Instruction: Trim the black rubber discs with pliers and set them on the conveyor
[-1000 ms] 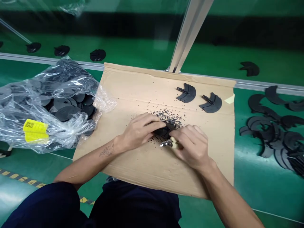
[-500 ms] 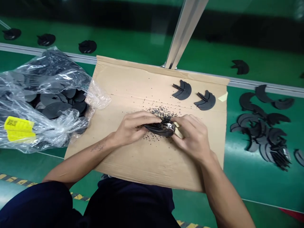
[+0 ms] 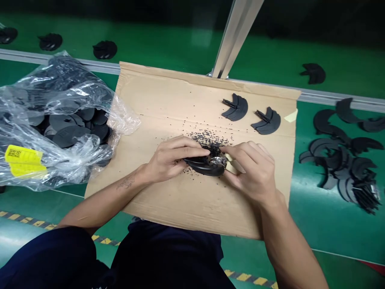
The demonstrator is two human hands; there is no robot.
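Observation:
My left hand [image 3: 173, 158] is closed around a dark curved plastic part [image 3: 206, 166], its thumb and fingers on the part's left end. In my right hand [image 3: 252, 168] is a pair of nippers [image 3: 219, 161] with a metal head and pale yellow handles. The metal head is at the right end of the part; whether the jaws are closed cannot be seen. Many tiny black plastic bits [image 3: 210, 140] lie scattered around and behind the part on the cardboard sheet [image 3: 180, 204].
Two black crescent parts [image 3: 235, 107] lie at the back right of the cardboard. On the left is a clear plastic bag [image 3: 72, 96] of black discs with a yellow label [image 3: 24, 160]. A pile of curved black parts [image 3: 333, 156] covers the right side. A metal post [image 3: 234, 40] stands behind.
The camera view has shifted slightly. My right hand and the nippers have moved a little rightward, and their handles look wider apart. My left hand still holds the part.

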